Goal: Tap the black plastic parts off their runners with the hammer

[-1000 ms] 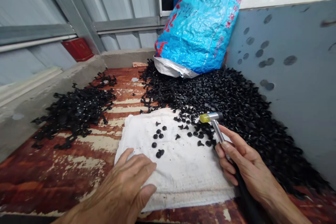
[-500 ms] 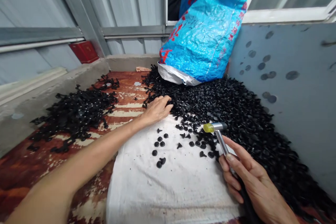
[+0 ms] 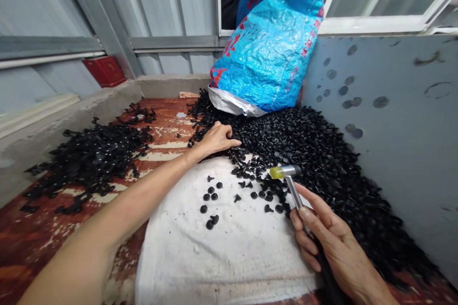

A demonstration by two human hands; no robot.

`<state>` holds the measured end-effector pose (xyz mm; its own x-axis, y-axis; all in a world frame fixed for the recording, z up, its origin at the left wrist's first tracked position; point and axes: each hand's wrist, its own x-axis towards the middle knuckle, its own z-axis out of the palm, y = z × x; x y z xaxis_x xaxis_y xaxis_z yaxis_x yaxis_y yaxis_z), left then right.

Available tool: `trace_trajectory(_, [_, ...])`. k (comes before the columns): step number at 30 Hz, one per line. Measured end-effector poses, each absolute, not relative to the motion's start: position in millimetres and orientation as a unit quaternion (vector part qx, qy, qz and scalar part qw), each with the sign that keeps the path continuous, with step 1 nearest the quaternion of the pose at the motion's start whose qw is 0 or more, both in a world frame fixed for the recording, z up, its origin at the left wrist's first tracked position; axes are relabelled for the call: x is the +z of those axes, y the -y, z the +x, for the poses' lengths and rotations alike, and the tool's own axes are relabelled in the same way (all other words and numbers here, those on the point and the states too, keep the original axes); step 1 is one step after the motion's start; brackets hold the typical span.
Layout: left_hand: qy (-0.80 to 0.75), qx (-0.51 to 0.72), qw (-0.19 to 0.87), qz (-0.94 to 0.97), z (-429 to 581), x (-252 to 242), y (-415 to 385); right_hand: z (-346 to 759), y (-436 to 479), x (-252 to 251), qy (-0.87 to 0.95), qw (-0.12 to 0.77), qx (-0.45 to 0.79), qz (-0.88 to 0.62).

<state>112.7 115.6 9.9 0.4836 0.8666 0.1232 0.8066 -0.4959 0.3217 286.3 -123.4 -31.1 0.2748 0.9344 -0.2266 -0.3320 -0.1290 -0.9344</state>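
Note:
My right hand is wrapped round the dark grip of a small mallet, which has a metal shaft and a yellow striking face on the left of its head. The mallet's head hangs above the edge of a big heap of small black mushroom-shaped pieces. At the near left side of that heap, my left hand has its fingers curled down among the pieces, thumb pointing right. What those fingers hold is hidden. Several loose black pieces lie on a white cloth between my hands.
A blue woven sack with red lettering stands on the heap's back edge. Black branched pieces are piled at the left on the worn red-brown surface. A red box sits on the ledge, and a grey panel borders the right.
My left hand has moved slightly farther into the heap and its fingers have curled down. My right hand still holds the mallet. The whole view has shifted a little.

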Motion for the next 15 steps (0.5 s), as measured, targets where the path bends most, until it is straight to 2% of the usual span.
trace_trajectory(6, [-0.422, 0.150, 0.032, 0.894, 86.3, 7.9, -92.0, 294.9, 120.9, -45.2, 0.311, 0.597, 0.532, -0.514])
trace_trajectory(15, [-0.381, 0.038, -0.064, 0.922, 107.4, 8.5, -69.2, 292.4, 121.2, -39.2, 0.309, 0.591, 0.539, -0.514])
